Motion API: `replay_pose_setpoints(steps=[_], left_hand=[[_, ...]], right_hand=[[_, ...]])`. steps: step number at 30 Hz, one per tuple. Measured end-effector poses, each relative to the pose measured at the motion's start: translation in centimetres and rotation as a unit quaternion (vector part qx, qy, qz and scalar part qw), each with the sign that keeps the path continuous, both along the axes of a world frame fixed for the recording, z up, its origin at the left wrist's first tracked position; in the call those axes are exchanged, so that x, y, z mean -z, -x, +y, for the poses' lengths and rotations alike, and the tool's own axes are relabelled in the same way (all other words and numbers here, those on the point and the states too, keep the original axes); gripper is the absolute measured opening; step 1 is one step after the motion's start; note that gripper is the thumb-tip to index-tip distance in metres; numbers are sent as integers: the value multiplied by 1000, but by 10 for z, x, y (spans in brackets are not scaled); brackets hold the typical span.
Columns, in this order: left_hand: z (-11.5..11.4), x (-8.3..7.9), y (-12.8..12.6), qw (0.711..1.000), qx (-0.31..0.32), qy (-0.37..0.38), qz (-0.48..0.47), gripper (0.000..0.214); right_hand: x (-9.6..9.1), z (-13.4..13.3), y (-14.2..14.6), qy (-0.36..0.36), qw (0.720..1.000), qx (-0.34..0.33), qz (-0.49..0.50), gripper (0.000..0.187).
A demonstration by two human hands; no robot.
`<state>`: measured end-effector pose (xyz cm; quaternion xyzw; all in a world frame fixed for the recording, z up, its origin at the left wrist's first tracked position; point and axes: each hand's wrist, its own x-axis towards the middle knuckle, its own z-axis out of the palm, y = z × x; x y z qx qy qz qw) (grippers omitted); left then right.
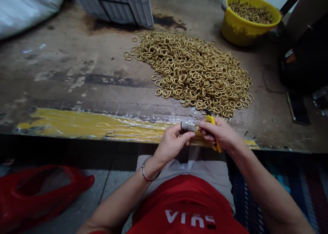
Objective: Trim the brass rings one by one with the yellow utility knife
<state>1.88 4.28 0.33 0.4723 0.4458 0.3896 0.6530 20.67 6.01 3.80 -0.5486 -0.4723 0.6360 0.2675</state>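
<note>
My left hand is closed in a pinch on a gold-coloured ring just above the table's front edge. A grey wrap covers one of its fingers. My right hand is closed around a small yellow-and-black cutter, whose dark tip points away from me. Its exact kind is partly hidden by the fingers. The right fingertips meet the left ones at the ring. Just beyond both hands lies a wide heap of loose gold-coloured rings.
A yellow tub of similar rings stands at the back right. A phone lies at the right. At the back is a grey ribbed panel, with a white sack to its left. Yellow tape lines the table edge. A red plastic object is lower left.
</note>
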Motion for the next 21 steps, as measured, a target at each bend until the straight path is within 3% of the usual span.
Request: replay_pose_setpoints(steps=[2,4,5,9,13,17,21], left_hand=[[-3,-1,-1,997,2,70,-40,30],[-6,-2,-2,993,-2,98,-59,37],[-7,-2,-3,993,-1,100,-66,40],[-12,-1,-6,993,19,78,-82,41],[-17,-8,-2,997,31,19,-67,32],[-25,-22,7,994,83,-33,-59,24],[-24,-19,9,977,96,91,-167,35]], right_hand=[[-5,-14,2,-169,975,-5,-145,36],[-8,-28,3,-295,912,-31,-284,26],[-9,-35,5,-324,883,-51,-337,19],[-6,-50,13,-316,817,-111,-469,10],[1,-38,11,-281,792,-131,-526,14],[9,-15,-8,-214,764,-61,-606,14],[13,2,-11,-319,769,-38,-552,11]])
